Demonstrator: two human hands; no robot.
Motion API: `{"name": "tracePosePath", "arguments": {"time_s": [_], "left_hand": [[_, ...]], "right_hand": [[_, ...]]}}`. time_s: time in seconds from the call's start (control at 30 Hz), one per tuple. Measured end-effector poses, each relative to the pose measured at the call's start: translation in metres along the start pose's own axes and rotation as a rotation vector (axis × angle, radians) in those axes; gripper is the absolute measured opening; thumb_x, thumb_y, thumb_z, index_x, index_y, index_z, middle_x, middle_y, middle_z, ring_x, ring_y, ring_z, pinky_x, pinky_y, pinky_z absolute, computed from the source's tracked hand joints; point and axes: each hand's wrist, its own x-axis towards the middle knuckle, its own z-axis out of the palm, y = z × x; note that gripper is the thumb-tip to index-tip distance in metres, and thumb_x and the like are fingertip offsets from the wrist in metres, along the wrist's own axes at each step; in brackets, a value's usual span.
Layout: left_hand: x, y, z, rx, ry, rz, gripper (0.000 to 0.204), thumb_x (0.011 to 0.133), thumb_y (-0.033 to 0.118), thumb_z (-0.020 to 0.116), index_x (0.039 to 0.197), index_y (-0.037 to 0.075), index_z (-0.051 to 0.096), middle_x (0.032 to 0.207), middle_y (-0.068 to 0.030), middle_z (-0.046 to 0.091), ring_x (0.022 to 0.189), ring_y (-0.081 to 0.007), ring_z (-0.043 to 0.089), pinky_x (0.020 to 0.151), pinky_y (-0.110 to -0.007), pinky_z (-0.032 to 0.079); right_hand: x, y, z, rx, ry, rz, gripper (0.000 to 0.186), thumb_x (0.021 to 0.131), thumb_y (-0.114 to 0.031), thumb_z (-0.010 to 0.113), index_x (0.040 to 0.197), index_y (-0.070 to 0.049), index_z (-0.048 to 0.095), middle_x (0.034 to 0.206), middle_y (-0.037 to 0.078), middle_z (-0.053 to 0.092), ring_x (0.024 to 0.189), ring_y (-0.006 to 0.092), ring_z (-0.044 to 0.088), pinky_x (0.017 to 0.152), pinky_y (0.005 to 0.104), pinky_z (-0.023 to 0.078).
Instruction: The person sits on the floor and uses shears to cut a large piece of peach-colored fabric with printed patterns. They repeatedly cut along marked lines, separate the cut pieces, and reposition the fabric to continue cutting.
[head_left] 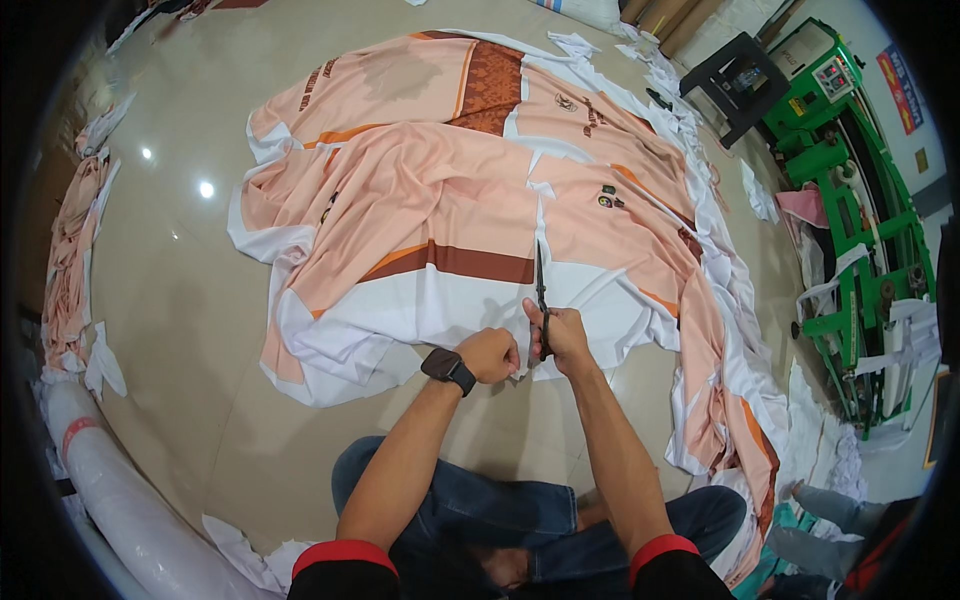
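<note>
Printed peach fabric with white, brown and orange areas lies spread in rumpled layers on the floor. My right hand grips black-handled scissors, their blades pointing away from me along a narrow white split in the cloth. Just left of it, my left hand, with a dark watch on the wrist, is closed at the white fabric's near edge; its fingertips appear to pinch that cloth. My legs are folded beneath my forearms.
A green machine and dark plastic stool stand at right. A wrapped white roll lies at lower left, fabric strips along the left. Another person's legs are at lower right. Scraps lie on the tiled floor.
</note>
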Motion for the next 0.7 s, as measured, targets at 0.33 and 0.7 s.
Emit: {"name": "tracePosePath", "arguments": {"time_s": [0.33,0.7], "left_hand": [[-0.010,-0.008,-0.040,0.373,0.579,-0.130,0.075,0.076,0.019,0.083,0.142,0.004,0.051,0.156,-0.0225,0.041,0.139,-0.0381,0.044,0.107,-0.048,0.045],[-0.079,0.084,0.072,0.986,-0.287,-0.516,0.073,0.090,0.065,0.061,0.134,0.007,0.067,0.155,-0.0234,0.045,0.145,-0.0466,0.039,0.113,-0.077,0.016]], "right_hand": [[-0.059,0.071,-0.053,-0.772,0.434,-0.536,0.046,0.092,-0.027,0.073,0.118,0.008,0.058,0.070,0.019,0.066,0.063,0.0355,0.069,0.062,0.0437,0.055],[-0.148,0.091,-0.156,-1.162,-0.101,-0.202,0.067,0.098,-0.050,0.060,0.124,0.010,0.048,0.091,0.033,0.069,0.086,0.0507,0.068,0.079,0.0532,0.055]]}}
